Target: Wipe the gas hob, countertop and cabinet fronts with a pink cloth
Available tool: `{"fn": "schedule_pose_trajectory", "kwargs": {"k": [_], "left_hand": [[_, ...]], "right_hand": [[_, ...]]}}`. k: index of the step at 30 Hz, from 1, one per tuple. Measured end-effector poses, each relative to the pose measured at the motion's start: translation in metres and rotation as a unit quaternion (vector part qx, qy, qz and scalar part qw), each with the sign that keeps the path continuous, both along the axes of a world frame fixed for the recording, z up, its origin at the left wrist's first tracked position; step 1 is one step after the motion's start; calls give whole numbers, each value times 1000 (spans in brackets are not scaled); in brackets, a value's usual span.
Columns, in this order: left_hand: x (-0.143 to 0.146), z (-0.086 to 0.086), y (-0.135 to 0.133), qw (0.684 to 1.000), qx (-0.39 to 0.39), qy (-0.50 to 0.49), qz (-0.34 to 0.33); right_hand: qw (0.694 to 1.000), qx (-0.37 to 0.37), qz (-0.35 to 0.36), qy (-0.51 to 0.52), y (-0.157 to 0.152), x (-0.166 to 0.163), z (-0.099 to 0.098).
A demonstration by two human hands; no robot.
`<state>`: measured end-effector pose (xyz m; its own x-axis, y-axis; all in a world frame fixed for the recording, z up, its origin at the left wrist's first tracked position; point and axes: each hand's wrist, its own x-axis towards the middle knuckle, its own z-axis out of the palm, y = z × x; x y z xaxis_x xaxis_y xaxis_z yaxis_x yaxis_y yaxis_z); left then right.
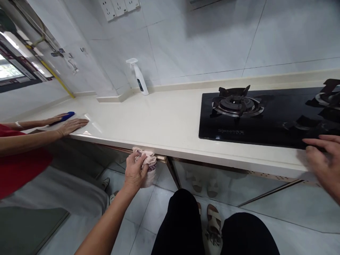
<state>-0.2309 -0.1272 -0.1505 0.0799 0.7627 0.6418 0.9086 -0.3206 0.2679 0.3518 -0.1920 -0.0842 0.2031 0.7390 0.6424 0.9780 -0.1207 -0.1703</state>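
With the left hand [135, 171] as the dial's centre and twelve toward the wall [196, 53], that hand grasps a bunched pale cloth [150, 173] between thumb and fingers. The cloth lies at about two o'clock, against the front edge of the surface [170, 120] and by the gold trim [161, 157] of a cabinet door, a loose end hanging down. For a clean stroke along here, I would fold that end into a flat pad so that nothing snags on the trim's corner. Light, even pressure along the edge seems better than scrubbing, as the door might swing.

At three o'clock, well apart, the right hand [325, 156] is relaxed and carries nothing visible, near the black hob's [277, 109] front edge; I cannot tell whether it touches. It could brace there. A spray bottle [140, 79] stands at twelve. At ten, a co-worker's near hand [71, 126] rests on the surface, their far hand [54, 119] on a blue cloth [67, 116]; leftward strokes should stop short of both.
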Motion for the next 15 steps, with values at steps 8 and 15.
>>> {"fn": "schedule_pose_trajectory", "kwargs": {"k": [8, 15], "left_hand": [[-7, 16, -23, 998, 28, -58, -25], [-12, 30, -36, 993, 85, -56, -63]], "right_hand": [[950, 79, 289, 90, -12, -262, -25], [896, -98, 330, 280, 17, -368, -84]]}}
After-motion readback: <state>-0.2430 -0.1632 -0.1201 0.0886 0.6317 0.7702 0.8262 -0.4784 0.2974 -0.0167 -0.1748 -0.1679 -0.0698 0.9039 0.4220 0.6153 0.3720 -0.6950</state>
